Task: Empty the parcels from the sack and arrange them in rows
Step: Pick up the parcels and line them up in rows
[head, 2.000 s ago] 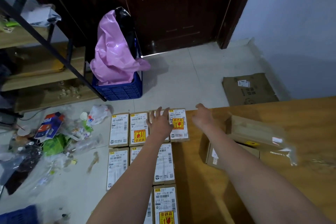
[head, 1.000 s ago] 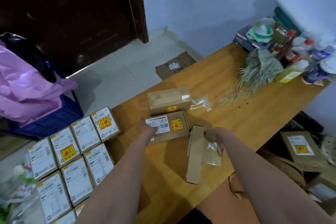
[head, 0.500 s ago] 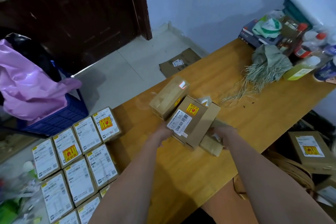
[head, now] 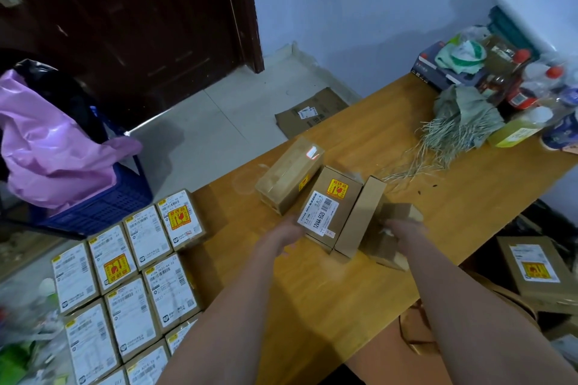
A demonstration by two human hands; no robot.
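In the head view, we gripped the labelled parcel (head: 328, 212) with our left hand (head: 281, 236) and a plain parcel (head: 394, 236) with our right hand (head: 403, 230), above the table (head: 469, 197). Lifted together, either could slip.

Bare forearms (head: 219, 322), no sleeves

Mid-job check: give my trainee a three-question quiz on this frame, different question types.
1. True or false: the labelled parcel sits on the wooden table.
2. Which hand touches the labelled parcel's near end? A. left hand B. right hand
3. Fill in: the rows of parcels lie on the ____.

Key: 1 true; 2 A; 3 floor.
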